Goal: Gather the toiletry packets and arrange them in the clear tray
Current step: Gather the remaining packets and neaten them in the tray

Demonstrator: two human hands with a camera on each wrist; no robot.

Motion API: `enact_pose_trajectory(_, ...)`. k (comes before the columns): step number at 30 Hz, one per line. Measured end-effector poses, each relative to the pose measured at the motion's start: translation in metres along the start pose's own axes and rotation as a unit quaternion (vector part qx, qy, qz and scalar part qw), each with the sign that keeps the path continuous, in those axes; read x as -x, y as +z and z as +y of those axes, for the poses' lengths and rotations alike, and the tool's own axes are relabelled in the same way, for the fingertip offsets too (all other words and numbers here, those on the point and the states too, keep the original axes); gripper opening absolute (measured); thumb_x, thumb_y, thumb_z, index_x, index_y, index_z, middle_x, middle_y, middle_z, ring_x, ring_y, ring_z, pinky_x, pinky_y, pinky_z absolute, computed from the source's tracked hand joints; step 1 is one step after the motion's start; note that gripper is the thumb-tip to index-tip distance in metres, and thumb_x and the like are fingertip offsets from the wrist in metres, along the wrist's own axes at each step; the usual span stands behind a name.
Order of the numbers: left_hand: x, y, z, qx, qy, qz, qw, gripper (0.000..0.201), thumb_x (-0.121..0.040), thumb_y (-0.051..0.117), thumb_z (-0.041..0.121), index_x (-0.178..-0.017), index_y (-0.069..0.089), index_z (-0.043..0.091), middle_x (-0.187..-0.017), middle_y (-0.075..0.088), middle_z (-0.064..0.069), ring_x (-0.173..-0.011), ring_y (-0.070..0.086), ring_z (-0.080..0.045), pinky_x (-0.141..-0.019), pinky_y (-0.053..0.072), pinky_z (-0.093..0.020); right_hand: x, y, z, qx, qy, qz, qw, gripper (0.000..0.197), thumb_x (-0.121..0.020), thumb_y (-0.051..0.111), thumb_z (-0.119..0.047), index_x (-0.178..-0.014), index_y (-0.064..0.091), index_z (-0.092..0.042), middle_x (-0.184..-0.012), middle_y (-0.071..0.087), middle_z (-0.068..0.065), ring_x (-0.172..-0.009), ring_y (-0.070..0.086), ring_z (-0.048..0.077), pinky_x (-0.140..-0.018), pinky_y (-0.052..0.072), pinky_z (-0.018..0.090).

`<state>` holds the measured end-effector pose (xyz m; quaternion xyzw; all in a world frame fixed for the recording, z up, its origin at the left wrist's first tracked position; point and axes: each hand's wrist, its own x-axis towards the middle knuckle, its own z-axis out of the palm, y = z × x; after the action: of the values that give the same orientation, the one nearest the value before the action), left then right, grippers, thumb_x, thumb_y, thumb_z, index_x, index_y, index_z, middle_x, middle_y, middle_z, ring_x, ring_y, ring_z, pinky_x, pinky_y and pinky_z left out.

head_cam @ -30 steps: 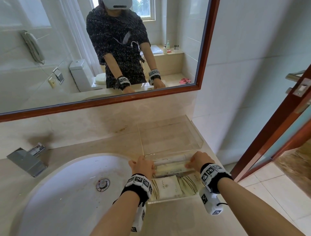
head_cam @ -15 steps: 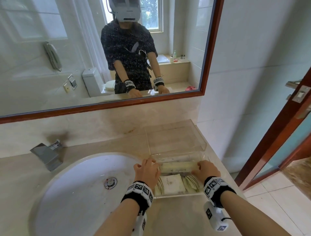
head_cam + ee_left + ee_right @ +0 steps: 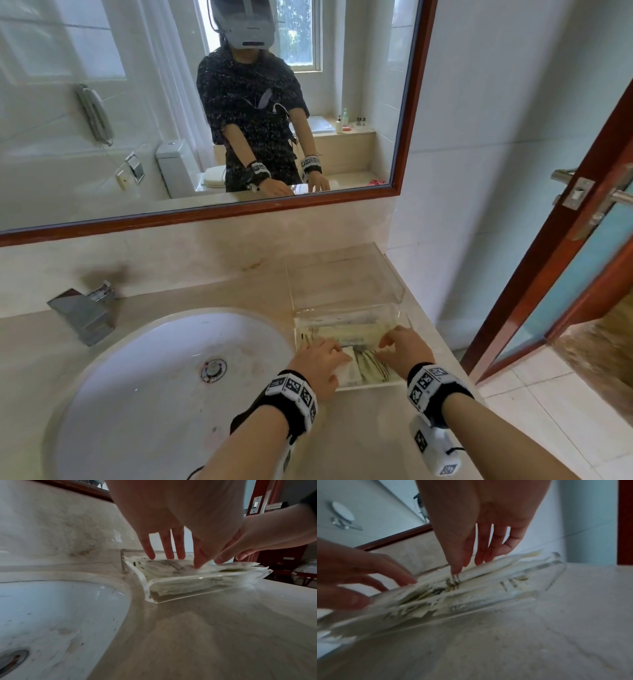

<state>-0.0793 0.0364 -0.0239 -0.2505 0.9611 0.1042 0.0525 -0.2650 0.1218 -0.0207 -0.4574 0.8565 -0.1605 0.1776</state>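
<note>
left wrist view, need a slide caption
Left hand and right hand press toiletry packets flat in the clear tray.

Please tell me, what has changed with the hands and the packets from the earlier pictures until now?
Both hands let go of the long packet, which now lies in the clear tray. The left hand and right hand drew nearer, fingers straight on the packets. Tray and sink stayed in place.

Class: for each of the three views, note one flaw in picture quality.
Head view: wide-angle bending of the mirror frame. Left wrist view: dim, the left hand backlit. Right wrist view: motion blur smears the packets and clear tray.
</note>
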Motion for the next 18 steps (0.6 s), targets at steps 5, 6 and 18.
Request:
enact_pose_trajectory(5, 0.0, 0.003, 0.006, 0.007, -0.016, -0.024, 1.0, 0.048, -0.087, 0.05, 0.01, -0.132, 0.052, 0.027, -0.139, 0.042, 0.0, -0.133, 0.034, -0.02, -0.112, 0.027, -0.04, 0.002, 0.004, 0.001, 0.021, -0.021, -0.043, 0.999, 0.03, -0.084, 0.059, -0.033, -0.111, 0.069, -0.023, -0.125, 0.058, -0.003, -0.12, 0.047, 0.017, -0.102, 0.042, 0.031)
enact_pose_trajectory(6, 0.001, 0.004, 0.008, 0.009, -0.021, -0.018, 1.0, 0.046, -0.087, 0.05, 0.01, -0.13, 0.054, 0.026, -0.137, 0.043, -0.001, -0.132, 0.034, -0.02, -0.111, 0.026, -0.039, 0.002, 0.003, 0.002, 0.02, -0.023, -0.048, 0.998, 0.029, -0.085, 0.06, -0.033, -0.11, 0.068, -0.023, -0.125, 0.057, -0.003, -0.12, 0.046, 0.018, -0.102, 0.042, 0.031)
enact_pose_trajectory(18, -0.016, -0.008, 0.023, 0.017, -0.041, 0.022, 0.999, 0.029, -0.096, 0.039, 0.027, -0.107, 0.065, 0.02, -0.121, 0.054, 0.004, -0.119, 0.042, -0.019, -0.098, 0.029, -0.04, 0.0, -0.008, 0.01, 0.013, -0.011, -0.003, 1.0, 0.031, -0.082, 0.062, -0.04, -0.106, 0.067, -0.021, -0.114, 0.06, -0.005, -0.104, 0.057, 0.014, -0.092, 0.047, 0.028)
